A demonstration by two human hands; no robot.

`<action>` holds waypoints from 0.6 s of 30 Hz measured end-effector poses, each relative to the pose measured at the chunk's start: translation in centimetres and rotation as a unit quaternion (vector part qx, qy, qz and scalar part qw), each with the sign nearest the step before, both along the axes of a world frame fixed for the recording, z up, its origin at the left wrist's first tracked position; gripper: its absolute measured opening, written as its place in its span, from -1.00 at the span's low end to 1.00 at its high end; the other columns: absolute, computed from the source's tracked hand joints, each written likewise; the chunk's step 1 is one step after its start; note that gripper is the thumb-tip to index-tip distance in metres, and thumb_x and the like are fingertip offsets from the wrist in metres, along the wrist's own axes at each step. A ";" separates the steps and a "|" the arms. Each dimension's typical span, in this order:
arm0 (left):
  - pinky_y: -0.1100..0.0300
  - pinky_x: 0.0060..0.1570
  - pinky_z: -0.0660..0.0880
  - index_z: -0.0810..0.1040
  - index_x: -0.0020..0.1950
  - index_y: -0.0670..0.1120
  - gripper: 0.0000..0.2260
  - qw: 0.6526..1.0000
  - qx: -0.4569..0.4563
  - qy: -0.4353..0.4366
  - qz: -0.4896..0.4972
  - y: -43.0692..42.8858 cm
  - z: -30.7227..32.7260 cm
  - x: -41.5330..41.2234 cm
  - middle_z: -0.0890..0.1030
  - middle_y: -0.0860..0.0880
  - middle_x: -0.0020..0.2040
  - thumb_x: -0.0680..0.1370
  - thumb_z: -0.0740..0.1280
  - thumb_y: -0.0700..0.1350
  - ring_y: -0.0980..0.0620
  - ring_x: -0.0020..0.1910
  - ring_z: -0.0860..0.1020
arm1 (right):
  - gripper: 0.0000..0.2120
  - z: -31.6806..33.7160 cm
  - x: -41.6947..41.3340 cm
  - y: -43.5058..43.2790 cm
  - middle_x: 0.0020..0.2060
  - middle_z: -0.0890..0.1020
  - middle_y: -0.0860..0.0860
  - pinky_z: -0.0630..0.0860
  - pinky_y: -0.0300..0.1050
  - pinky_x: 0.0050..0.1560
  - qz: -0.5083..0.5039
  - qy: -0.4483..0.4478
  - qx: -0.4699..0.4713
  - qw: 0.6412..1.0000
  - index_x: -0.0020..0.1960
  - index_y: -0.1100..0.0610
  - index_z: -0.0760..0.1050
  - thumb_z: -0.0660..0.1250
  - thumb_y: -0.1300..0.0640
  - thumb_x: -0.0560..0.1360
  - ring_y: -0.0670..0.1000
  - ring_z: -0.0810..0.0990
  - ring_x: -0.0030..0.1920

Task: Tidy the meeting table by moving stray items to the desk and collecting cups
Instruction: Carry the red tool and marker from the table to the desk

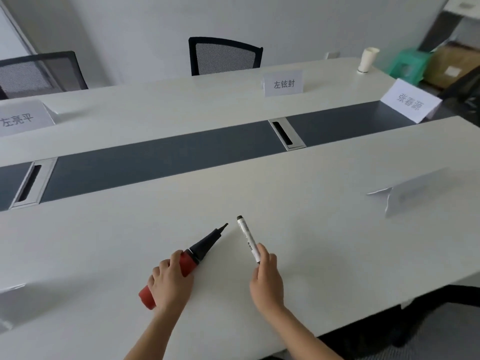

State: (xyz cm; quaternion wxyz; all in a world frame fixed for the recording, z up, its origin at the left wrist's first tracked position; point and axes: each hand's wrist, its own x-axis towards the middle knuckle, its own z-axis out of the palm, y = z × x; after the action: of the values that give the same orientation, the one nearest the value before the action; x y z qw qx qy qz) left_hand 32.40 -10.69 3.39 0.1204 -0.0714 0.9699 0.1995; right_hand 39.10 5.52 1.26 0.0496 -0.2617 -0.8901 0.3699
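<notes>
stray-item step: my left hand [170, 280] grips red pump [181, 266], right hand [266, 272] pinches marker [248, 239], lower centre; next lift both to desk; cup [366, 60] upper right uncollected

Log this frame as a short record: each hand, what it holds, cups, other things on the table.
left hand: grips red-and-black pump
right hand: pinches white marker
cup: white paper cup, far right of table, untouched
other: name cards on table; mesh chairs beyond
</notes>
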 end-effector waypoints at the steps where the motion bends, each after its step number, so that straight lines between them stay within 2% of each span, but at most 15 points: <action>1: 0.02 0.23 0.22 0.34 0.33 0.00 -0.56 1.000 0.001 0.001 -0.013 -1.1 -0.1 1.1 0.49 -0.10 0.21 0.45 0.26 -0.13 -0.14 0.21 0.38 | -0.55 0.0 0.6 -0.8 0.11 0.41 0.14 0.32 -0.14 -0.26 0.003 -0.009 0.009 1.000 0.38 0.13 0.17 0.05 0.34 0.52 0.17 0.53 -0.04; 4: 0.03 0.23 0.23 0.32 0.34 -0.01 -0.53 0.999 0.026 0.016 -0.039 -4.3 0.1 3.1 0.50 -0.09 0.21 0.44 0.29 -0.13 -0.13 0.21 0.39 | -0.59 0.5 2.2 -3.6 0.06 0.44 0.13 0.32 -0.12 -0.30 -0.040 -0.007 0.027 0.999 0.34 0.11 0.24 0.08 0.31 0.51 0.17 0.54 -0.10; 6: 0.00 0.20 0.26 0.32 0.35 -0.03 -0.51 0.996 0.076 0.024 -0.038 -6.4 0.5 3.9 0.51 -0.14 0.18 0.44 0.32 -0.14 -0.17 0.17 0.42 | -0.62 0.6 4.2 -6.1 0.03 0.46 0.14 0.34 -0.09 -0.32 -0.088 0.019 0.022 0.996 0.31 0.13 0.30 0.12 0.31 0.51 0.18 0.55 -0.13; 8: -0.04 0.15 0.36 0.34 0.33 -0.05 -0.52 0.989 0.143 0.026 -0.023 -8.4 0.6 5.0 0.53 -0.16 0.12 0.43 0.36 -0.14 -0.21 0.10 0.46 | -0.65 0.2 7.2 -8.8 -0.02 0.49 0.14 0.38 -0.06 -0.32 -0.121 0.033 0.004 0.992 0.27 0.14 0.35 0.17 0.29 0.50 0.18 0.56 -0.16; 10: -0.12 0.01 0.49 0.35 0.29 0.00 -0.54 0.977 0.212 0.025 -0.015 -10.1 0.6 6.6 0.54 -0.13 0.05 0.41 0.38 -0.10 -0.24 -0.02 0.51 | -0.69 -0.5 10.9 -11.4 -0.07 0.48 0.10 0.46 -0.02 -0.30 -0.134 0.032 -0.009 0.990 0.25 0.15 0.38 0.21 0.24 0.51 0.09 0.53 -0.21; 12: -0.11 -0.07 0.52 0.35 0.26 0.02 -0.55 0.966 0.258 0.019 -0.022 -11.0 0.7 8.6 0.55 -0.10 0.02 0.40 0.38 -0.08 -0.24 -0.06 0.53 | -0.72 -1.6 14.8 -13.4 -0.12 0.51 0.08 0.48 -0.10 -0.38 -0.144 0.030 0.018 0.989 0.21 0.17 0.42 0.26 0.21 0.50 0.01 0.49 -0.31; 14: -0.04 -0.02 0.48 0.36 0.28 -0.03 -0.54 0.959 0.279 0.006 -0.050 -11.2 0.5 10.7 0.55 -0.13 0.06 0.41 0.39 -0.11 -0.21 0.00 0.52 | -0.75 -2.4 18.5 -14.7 -0.19 0.56 0.10 0.31 -0.32 -0.54 -0.174 0.026 0.044 0.983 0.13 0.20 0.48 0.32 0.24 0.45 -0.02 0.46 -0.44; 15: -0.01 -0.02 0.45 0.36 0.28 -0.05 -0.53 0.956 0.285 -0.003 -0.070 -11.1 0.4 11.8 0.55 -0.14 0.07 0.41 0.39 -0.13 -0.19 0.01 0.51 | -0.76 -2.5 20.2 -15.0 -0.21 0.56 0.11 0.23 -0.40 -0.55 -0.202 0.024 0.043 0.978 0.11 0.21 0.50 0.34 0.26 0.44 -0.06 0.41 -0.49; 18: 0.04 -0.04 0.43 0.34 0.31 -0.05 -0.51 0.943 0.303 -0.020 -0.134 -10.8 0.7 14.8 0.54 -0.12 0.06 0.42 0.40 -0.14 -0.16 -0.01 0.52 | -0.77 -2.1 24.0 -14.7 -0.20 0.48 0.03 0.19 -0.39 -0.50 -0.295 0.018 0.027 0.955 0.13 0.22 0.49 0.29 0.24 0.48 -0.19 0.30 -0.48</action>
State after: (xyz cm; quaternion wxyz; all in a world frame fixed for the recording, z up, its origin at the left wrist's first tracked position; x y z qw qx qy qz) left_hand 47.25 -21.52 4.09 0.1817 0.0954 0.8617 0.4641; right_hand 63.10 -9.23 -0.84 0.1797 -0.5044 -0.7817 0.3197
